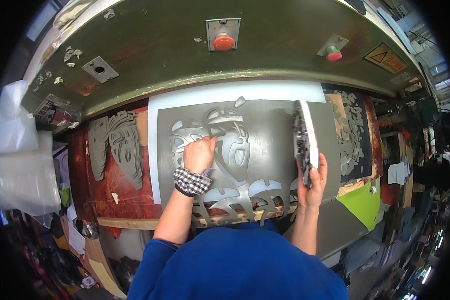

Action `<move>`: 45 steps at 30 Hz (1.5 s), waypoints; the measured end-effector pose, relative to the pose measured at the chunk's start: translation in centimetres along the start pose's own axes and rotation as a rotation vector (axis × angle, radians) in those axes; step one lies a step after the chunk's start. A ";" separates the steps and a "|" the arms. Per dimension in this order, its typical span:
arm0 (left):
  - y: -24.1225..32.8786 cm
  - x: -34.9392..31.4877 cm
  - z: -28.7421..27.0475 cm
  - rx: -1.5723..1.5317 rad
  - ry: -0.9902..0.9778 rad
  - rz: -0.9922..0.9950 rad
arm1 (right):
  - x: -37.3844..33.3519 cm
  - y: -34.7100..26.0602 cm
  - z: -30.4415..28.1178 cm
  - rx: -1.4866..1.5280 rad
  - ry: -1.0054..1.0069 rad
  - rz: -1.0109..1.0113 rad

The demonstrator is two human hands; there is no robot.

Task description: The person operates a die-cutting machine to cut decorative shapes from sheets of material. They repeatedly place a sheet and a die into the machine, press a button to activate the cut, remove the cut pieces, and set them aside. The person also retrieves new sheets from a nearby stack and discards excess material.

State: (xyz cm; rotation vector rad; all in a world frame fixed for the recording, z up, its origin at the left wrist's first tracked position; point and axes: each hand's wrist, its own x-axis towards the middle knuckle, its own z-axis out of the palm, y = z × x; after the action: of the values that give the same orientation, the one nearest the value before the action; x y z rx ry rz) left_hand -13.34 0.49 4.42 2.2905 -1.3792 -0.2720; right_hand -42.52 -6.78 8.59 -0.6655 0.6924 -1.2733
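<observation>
The right hand [312, 182] holds a white-edged block [306, 140]. The left hand [199, 155] curls over the grey sheet [271, 145], its grip impossible to tell.

A big, thin grey sheet [272, 130] is laid flat over a white board [285, 91]. Its left and near parts are cut full of curvy holes, and pale patches can be seen through many of them. Its right part is smooth. Over that smooth part, a long block [309, 135], white along one side and dark along the other, is held up on its edge.
</observation>
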 end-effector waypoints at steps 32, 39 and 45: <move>-13.2 0.1 -1.1 -0.159 0.532 -0.427 | 26.0 1.8 11.3 -1.329 0.157 -0.947; -13.4 5.2 -2.4 -0.108 0.497 -0.458 | 26.6 3.6 11.0 -1.327 0.120 -0.888; -15.0 4.3 -2.1 -0.105 0.529 -0.371 | 23.4 3.1 8.3 -1.210 0.027 -0.796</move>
State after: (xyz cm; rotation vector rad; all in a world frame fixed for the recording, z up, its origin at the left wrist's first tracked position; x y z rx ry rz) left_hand 1.34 3.29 -0.54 2.2896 -0.6637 0.1433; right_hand -30.62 -28.76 9.22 -2.0621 1.2923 -1.4807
